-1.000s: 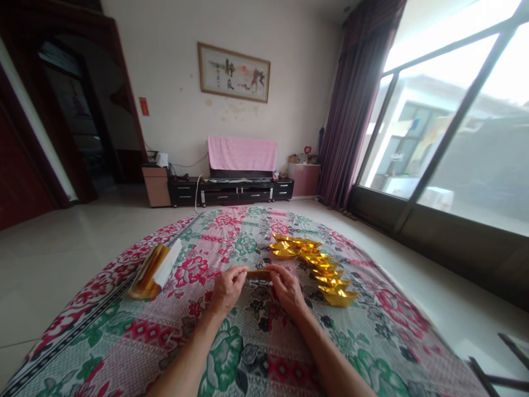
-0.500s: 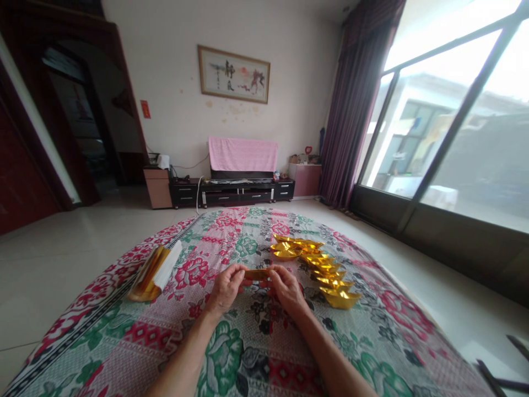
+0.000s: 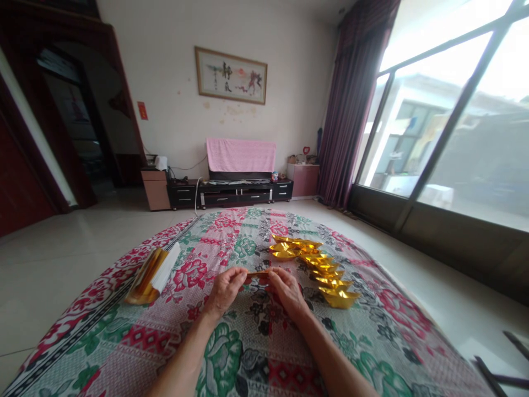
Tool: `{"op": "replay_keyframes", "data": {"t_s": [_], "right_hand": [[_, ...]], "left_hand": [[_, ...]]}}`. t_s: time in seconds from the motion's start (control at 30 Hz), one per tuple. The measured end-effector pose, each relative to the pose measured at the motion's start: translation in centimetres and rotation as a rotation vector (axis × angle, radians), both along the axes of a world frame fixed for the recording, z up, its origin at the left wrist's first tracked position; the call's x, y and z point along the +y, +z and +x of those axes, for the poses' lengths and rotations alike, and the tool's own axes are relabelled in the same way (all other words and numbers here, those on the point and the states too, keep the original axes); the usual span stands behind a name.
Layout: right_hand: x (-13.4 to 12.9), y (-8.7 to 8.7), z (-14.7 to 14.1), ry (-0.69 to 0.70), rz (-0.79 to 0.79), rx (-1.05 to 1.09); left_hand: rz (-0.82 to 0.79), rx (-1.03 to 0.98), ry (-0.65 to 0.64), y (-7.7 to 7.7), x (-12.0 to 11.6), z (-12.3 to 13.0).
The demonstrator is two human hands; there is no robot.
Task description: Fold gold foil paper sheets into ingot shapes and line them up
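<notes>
Between my two hands a narrow folded strip of gold paper (image 3: 258,274) is held level over the cloth. My left hand (image 3: 226,288) pinches its left end, and my right hand (image 3: 286,286) pinches the right end. The fingers beneath the strip are partly hidden. To the right of my right hand, several folded gold paper ingots (image 3: 339,298) sit nested in a slanting row on the cloth. Far to the left lies a stack of gold paper sheets (image 3: 149,278) with a white sheet beside it.
A flowered cloth (image 3: 231,353) covers the round table under my hands. Beyond it stand a low black TV cabinet (image 3: 243,193) and a screen draped with a pink towel (image 3: 242,155). Large windows (image 3: 438,127) and a purple curtain (image 3: 343,110) are on the right.
The gold paper strip looks thinner, as it is now tilted or folded flatter between my fingers. Both hands keep their pinch at nearly the same place. The view has shifted slightly.
</notes>
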State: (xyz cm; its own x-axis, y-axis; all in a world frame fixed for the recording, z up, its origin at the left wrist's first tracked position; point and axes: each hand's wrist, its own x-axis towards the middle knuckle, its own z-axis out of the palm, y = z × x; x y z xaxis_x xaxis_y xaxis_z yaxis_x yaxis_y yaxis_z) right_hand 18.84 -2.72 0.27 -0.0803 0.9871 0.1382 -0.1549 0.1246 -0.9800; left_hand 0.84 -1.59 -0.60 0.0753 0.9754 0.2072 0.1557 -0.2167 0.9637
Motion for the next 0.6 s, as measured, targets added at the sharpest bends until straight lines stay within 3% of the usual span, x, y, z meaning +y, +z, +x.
{"op": "replay_keyframes", "data": {"t_s": [0.6], "right_hand": [[0.09,-0.27,-0.05,0.008,0.096,-0.096]], "left_hand": [[-0.039,0.010,0.024,0.32,-0.15,0.08]]}}
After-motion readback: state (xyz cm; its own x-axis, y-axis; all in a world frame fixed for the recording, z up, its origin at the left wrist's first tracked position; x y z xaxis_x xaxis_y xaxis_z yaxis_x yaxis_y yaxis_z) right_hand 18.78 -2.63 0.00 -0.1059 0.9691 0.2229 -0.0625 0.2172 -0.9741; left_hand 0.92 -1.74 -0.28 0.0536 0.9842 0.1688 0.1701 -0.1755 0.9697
